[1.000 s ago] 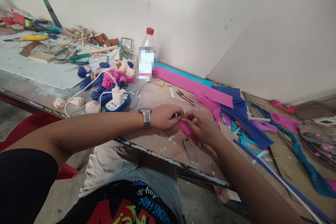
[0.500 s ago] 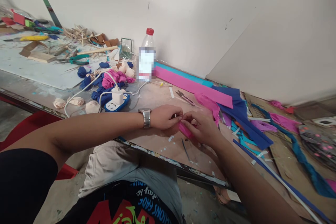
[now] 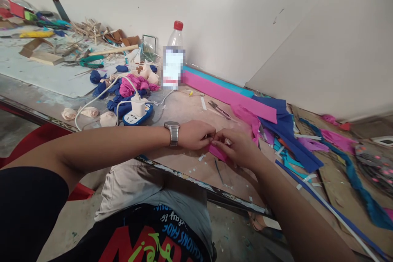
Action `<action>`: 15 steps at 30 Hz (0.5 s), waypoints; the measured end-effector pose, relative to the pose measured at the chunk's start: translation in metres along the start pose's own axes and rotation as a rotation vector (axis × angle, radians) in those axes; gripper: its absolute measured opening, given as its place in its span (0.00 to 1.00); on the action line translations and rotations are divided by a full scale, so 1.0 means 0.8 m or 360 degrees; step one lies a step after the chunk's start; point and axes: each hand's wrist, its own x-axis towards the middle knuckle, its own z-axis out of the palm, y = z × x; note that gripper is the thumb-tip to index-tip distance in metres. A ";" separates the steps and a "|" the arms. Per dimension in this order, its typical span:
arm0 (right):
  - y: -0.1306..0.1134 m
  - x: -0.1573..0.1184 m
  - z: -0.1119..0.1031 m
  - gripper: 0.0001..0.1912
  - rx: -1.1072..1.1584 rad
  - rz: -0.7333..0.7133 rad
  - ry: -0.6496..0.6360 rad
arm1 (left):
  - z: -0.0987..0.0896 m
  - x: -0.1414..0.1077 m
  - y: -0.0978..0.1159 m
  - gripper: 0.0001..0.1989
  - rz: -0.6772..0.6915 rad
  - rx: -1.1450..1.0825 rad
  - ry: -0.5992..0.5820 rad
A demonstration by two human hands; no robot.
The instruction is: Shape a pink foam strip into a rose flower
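A strip of bright pink crepe paper [image 3: 217, 152] is pinched between my two hands, low over the table near its front edge. My left hand [image 3: 195, 134], with a metal watch on its wrist, closes thumb and fingers on the strip's left end. Close against it, my right hand [image 3: 235, 146] grips the same paper, fingers bent; its fingertips partly hide the strip. Behind the hands lie small thread snips [image 3: 219, 110] and a long flat pink crepe strip [image 3: 230, 97]. A crumpled pink piece [image 3: 247, 118] lies beyond my right hand.
A bottle with a red cap [image 3: 178, 25] stands by the wall. A power strip [image 3: 138, 114] with a white cable sits left, before crumpled paper flowers [image 3: 133, 86]. Green-handled pliers [image 3: 91, 62] and wooden sticks lie farther left. Blue crepe paper [image 3: 294, 143] spreads to the right.
The view has shifted slightly. Both hands stay together on the pink crepe paper, and the part below my right fingers looks flatter and turned a little.
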 end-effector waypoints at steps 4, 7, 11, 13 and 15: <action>0.000 0.001 0.000 0.08 0.0003 0.0004 0.0089 | 0.001 0.001 -0.001 0.10 -0.0062 -0.0056 0.0051; -0.001 0.002 -0.001 0.09 -0.0011 -0.0009 0.0135 | 0.002 0.001 -0.002 0.11 -0.0083 -0.0078 0.0089; -0.001 0.002 -0.001 0.07 -0.0043 -0.0058 0.0212 | 0.002 0.001 -0.001 0.10 -0.0085 -0.0112 0.0115; -0.001 0.001 -0.001 0.06 -0.0052 -0.0069 0.0244 | 0.001 0.002 -0.001 0.10 -0.0090 -0.0144 0.0121; 0.000 0.001 0.000 0.06 -0.0045 -0.0060 0.0255 | 0.001 0.002 -0.001 0.10 -0.0090 -0.0171 0.0127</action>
